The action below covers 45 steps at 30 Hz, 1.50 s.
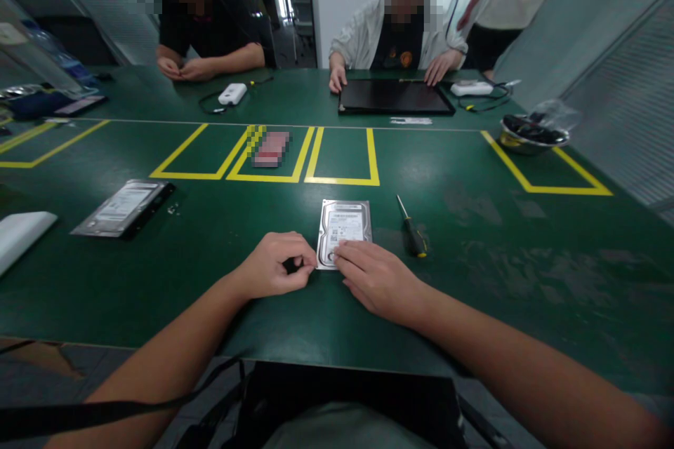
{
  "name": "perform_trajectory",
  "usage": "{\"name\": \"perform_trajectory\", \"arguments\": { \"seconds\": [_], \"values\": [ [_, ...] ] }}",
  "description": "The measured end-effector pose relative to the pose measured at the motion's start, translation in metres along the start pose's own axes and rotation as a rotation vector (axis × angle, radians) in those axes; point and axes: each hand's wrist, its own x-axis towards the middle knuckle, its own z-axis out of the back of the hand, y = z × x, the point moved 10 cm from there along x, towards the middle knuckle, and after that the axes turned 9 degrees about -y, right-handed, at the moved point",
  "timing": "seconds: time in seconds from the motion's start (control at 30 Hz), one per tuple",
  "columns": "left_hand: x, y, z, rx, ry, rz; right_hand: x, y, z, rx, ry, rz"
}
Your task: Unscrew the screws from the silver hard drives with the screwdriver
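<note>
A silver hard drive (345, 221) with a white label lies flat on the green table in front of me. My left hand (281, 263) is closed in a pinch at the drive's lower left corner; whatever sits between thumb and forefinger is too small to make out. Across the drive's lower right part rests my right hand (373, 273), its fingers stretched out and covering part of the label. A screwdriver (413, 230) with a black and yellow handle lies to the right, its tip pointing away from me.
Another hard drive (123, 209) lies at left beside tiny loose bits (173, 210). Yellow tape outlines (342, 181) mark the table, one around a blurred reddish object (271, 149). Opposite, a person (400, 35) touches a black panel (394, 97). A metal bowl (531, 147) stands right.
</note>
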Motion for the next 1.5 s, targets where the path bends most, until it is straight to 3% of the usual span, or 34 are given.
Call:
{"name": "perform_trajectory", "arguments": {
  "seconds": [0.2,0.6,1.5],
  "values": [
    [0.000,0.001,0.004,-0.030,-0.017,0.009,-0.003,-0.001,-0.002,-0.002,0.018,-0.004],
    [-0.005,0.020,-0.011,0.005,0.191,0.177,-0.002,0.000,-0.003,-0.014,0.014,0.008],
    [-0.003,0.011,-0.017,0.023,0.238,0.064,-0.001,0.000,-0.002,-0.011,0.021,0.003]
  ]
}}
